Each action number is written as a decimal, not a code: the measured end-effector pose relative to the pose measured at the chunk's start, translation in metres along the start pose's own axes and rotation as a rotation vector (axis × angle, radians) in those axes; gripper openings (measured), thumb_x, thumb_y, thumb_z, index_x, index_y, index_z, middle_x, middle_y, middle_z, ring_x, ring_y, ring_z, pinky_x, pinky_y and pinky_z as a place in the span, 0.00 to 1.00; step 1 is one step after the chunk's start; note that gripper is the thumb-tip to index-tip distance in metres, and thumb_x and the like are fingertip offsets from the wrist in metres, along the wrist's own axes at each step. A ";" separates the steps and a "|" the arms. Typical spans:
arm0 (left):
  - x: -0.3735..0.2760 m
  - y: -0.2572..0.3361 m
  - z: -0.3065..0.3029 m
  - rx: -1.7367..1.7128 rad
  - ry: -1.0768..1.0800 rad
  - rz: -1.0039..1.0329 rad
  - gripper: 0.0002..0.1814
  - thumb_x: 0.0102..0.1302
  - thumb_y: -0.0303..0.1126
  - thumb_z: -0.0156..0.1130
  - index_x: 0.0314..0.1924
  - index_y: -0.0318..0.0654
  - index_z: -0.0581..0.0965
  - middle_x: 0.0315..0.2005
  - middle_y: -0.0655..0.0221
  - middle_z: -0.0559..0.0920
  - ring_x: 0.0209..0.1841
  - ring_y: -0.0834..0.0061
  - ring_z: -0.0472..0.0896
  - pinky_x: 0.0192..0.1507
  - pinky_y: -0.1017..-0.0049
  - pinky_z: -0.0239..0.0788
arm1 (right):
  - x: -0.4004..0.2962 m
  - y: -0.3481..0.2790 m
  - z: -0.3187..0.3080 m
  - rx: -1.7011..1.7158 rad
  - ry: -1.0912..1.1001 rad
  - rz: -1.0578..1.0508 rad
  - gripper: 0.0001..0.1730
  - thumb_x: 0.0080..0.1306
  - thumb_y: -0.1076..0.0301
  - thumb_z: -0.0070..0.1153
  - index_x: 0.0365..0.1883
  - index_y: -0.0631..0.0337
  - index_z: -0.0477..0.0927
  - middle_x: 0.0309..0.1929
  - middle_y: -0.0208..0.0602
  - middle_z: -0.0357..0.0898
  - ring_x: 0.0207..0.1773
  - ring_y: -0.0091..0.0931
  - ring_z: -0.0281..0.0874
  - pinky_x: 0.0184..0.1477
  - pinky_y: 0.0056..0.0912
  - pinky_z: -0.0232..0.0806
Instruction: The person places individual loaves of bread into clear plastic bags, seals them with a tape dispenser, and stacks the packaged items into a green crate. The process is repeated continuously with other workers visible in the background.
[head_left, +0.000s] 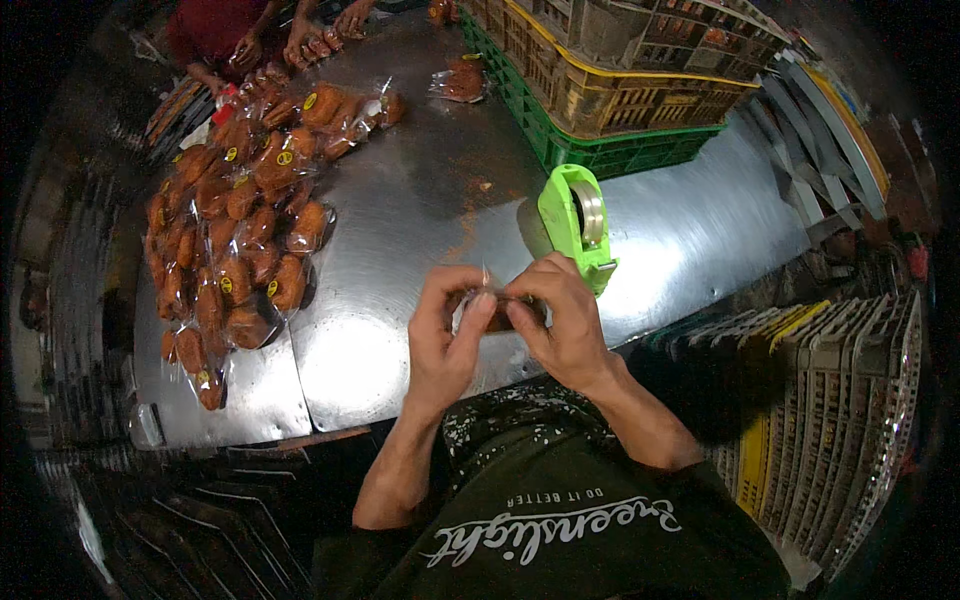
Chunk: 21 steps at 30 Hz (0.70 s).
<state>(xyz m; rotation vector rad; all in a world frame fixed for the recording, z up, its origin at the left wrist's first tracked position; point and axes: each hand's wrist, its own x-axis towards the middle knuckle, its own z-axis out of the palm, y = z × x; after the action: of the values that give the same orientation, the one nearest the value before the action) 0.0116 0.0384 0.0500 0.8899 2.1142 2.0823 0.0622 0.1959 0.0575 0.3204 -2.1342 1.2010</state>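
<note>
My left hand (450, 337) and my right hand (559, 322) meet over the near edge of the metal table (360, 300). Between their fingertips they pinch the clear plastic bag (487, 281) around a brown item, mostly hidden by the fingers. Just beyond my right hand stands a bright green tape dispenser (571, 225) with a roll of clear tape. To the left lies a large heap of brown baked goods in clear bags (259, 225), several with round yellow stickers.
Stacked plastic crates (622, 146) stand at the back right. A bagged item (461, 79) lies beside them. Crumbs (472, 202) are scattered mid-table. Another person's hands (307, 41) handle bags at the far left. More crates (825, 405) stand at the lower right.
</note>
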 end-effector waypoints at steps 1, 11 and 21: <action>0.000 0.004 0.003 -0.097 0.031 -0.096 0.19 0.70 0.21 0.60 0.59 0.34 0.69 0.40 0.65 0.78 0.44 0.79 0.77 0.52 0.74 0.70 | -0.003 -0.001 -0.002 -0.018 -0.050 0.026 0.16 0.57 0.82 0.62 0.44 0.62 0.81 0.35 0.40 0.77 0.37 0.38 0.74 0.41 0.40 0.68; 0.002 -0.001 0.028 -0.122 0.245 -0.154 0.38 0.66 0.21 0.64 0.70 0.34 0.54 0.31 0.71 0.78 0.37 0.83 0.77 0.43 0.81 0.70 | -0.009 0.014 -0.001 0.080 -0.003 0.188 0.12 0.57 0.79 0.63 0.40 0.61 0.83 0.38 0.40 0.76 0.43 0.39 0.77 0.44 0.40 0.69; -0.008 0.007 0.035 0.538 0.035 -0.067 0.08 0.65 0.30 0.68 0.35 0.34 0.80 0.40 0.63 0.77 0.54 0.61 0.70 0.56 0.64 0.62 | -0.035 0.045 -0.005 -0.050 0.001 0.075 0.08 0.59 0.75 0.65 0.36 0.63 0.79 0.48 0.44 0.75 0.47 0.43 0.74 0.53 0.45 0.68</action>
<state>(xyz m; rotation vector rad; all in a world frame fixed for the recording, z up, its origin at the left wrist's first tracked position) 0.0353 0.0668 0.0502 0.8038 2.7355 1.5208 0.0678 0.2214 0.0068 0.2202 -2.1888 1.1872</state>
